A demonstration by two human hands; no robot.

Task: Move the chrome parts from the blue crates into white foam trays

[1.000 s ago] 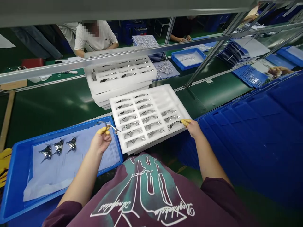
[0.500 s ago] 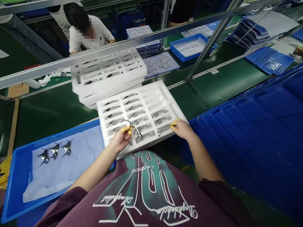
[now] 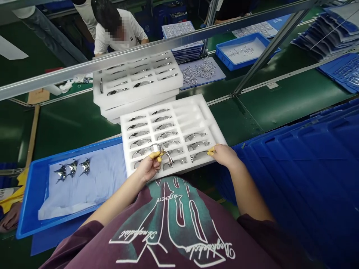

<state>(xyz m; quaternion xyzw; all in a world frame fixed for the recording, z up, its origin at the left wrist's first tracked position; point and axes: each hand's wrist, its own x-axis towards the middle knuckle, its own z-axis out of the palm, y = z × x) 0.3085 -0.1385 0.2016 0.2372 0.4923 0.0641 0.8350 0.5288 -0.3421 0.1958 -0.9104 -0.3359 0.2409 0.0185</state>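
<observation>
The left hand (image 3: 152, 165) clamps its fingers on a curved chrome piece (image 3: 168, 155) over the near edge of the foam tray (image 3: 214, 129); the right hand (image 3: 224, 155) pinches a second chrome piece (image 3: 199, 154) by the near right corner. Stacked foam trays (image 3: 140, 90) stand beyond the far left corner.

A slotted tray (image 3: 193, 112) lies before the person, parts (image 3: 196, 136) in its slots; left of it sits a tub (image 3: 35, 194), three pieces (image 3: 72, 168) on a sheet (image 3: 98, 186) inside; behind it, a stack of trays (image 3: 151, 91) stands on the tabletop (image 3: 280, 101); farther back, rightward, is a bin (image 3: 224, 59); crates (image 3: 294, 157) stand right.
</observation>
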